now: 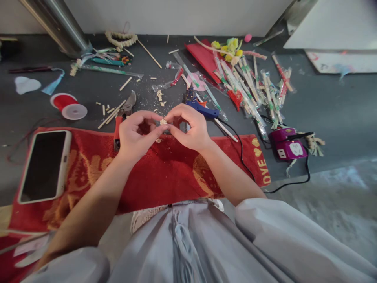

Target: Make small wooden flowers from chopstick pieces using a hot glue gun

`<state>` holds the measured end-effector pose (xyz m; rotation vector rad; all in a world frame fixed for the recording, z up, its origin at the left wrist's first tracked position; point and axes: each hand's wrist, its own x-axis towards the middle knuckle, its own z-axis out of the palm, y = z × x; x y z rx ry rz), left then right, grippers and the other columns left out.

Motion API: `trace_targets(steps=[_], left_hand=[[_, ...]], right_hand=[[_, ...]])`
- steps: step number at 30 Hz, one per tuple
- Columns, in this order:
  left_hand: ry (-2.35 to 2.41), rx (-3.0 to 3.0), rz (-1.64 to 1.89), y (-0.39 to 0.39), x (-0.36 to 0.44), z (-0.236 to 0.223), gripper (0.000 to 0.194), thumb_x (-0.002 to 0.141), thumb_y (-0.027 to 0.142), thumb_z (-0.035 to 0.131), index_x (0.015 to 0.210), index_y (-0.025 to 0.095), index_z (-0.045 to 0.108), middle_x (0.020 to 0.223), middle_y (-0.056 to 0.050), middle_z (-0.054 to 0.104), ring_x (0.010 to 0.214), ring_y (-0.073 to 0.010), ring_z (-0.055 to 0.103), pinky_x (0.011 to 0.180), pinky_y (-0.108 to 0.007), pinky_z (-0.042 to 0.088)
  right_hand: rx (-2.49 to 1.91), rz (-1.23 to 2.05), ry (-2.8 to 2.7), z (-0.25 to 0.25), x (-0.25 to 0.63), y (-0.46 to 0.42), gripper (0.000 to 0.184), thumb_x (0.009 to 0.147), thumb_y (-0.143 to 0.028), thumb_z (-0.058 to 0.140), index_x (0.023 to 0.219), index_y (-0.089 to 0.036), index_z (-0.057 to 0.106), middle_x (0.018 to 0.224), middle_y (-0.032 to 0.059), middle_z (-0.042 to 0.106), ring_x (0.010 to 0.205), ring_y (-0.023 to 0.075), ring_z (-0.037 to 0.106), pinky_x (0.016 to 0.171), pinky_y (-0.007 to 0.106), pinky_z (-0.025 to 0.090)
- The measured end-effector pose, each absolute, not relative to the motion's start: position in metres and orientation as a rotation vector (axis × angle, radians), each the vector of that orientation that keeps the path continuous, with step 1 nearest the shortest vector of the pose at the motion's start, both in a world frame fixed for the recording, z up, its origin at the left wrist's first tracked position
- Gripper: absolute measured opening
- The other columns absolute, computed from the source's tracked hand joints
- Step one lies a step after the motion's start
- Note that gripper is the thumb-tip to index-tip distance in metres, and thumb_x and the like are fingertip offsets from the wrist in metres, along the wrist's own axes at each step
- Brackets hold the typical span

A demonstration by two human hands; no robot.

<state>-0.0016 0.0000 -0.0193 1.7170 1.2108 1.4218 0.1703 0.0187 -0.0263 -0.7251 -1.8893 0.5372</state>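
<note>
Head view shows the left hand (pixel 134 133) and right hand (pixel 191 125) pinching one small pale piece (pixel 163 122) between their fingertips, over the far edge of a red towel (pixel 159 177). Red-handled cutters (pixel 117 131) lie just beside the left hand; a blue glue gun (pixel 206 111) lies just beyond the right. A phone (pixel 44 165) rests on the towel's left end, and wrapped sticks (pixel 246 94) lie scattered at the far right.

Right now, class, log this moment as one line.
left hand: pinching small pale piece; right hand: pinching same piece; phone: on red towel
</note>
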Motion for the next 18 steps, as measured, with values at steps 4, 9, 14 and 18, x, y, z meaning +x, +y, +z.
trace_targets(steps=[4, 9, 14, 18], left_hand=[[1.252, 1.663, 1.392, 0.0007, -0.0014, -0.0192, 0.021, 0.069, 0.035, 0.085, 0.08, 0.023, 0.071, 0.057, 0.004, 0.056, 0.047, -0.0068, 0.047, 0.043, -0.022, 0.036], [1.255, 1.589, 1.371, 0.0017, -0.0005, -0.019, 0.023, 0.066, 0.038, 0.086, 0.077, 0.023, 0.073, 0.058, 0.004, 0.057, 0.047, -0.0069, 0.046, 0.043, -0.023, 0.035], [1.177, 1.532, 1.38, 0.0033, -0.0018, -0.0212, 0.03, 0.075, 0.051, 0.078, 0.078, 0.022, 0.071, 0.056, 0.003, 0.057, 0.042, -0.0066, 0.045, 0.039, -0.023, 0.034], [1.273, 1.502, 1.397, 0.0091, -0.0066, -0.0257, 0.029, 0.088, 0.048, 0.065, 0.075, 0.022, 0.07, 0.051, 0.004, 0.053, 0.036, -0.0051, 0.039, 0.036, -0.023, 0.03]], right_hand=[[-0.694, 0.537, -1.861, -0.0265, 0.1692, 0.0194, 0.004, 0.089, -0.019, 0.059, 0.092, -0.02, 0.061, 0.086, 0.0007, 0.065, 0.072, 0.0098, 0.057, 0.058, 0.023, 0.051], [-0.72, 0.526, -1.896, -0.0273, 0.1687, 0.0196, 0.004, 0.09, -0.021, 0.06, 0.094, -0.019, 0.059, 0.089, 0.0017, 0.063, 0.073, 0.0097, 0.056, 0.059, 0.023, 0.052], [-0.743, 0.511, -1.907, -0.0266, 0.1689, 0.0192, 0.007, 0.094, -0.027, 0.056, 0.095, -0.02, 0.057, 0.088, 0.0014, 0.062, 0.07, 0.0094, 0.054, 0.057, 0.023, 0.05], [-0.752, 0.504, -1.886, -0.0281, 0.1692, 0.0191, 0.01, 0.095, -0.03, 0.056, 0.098, -0.02, 0.056, 0.089, 0.0012, 0.062, 0.066, 0.0086, 0.054, 0.058, 0.024, 0.05]])
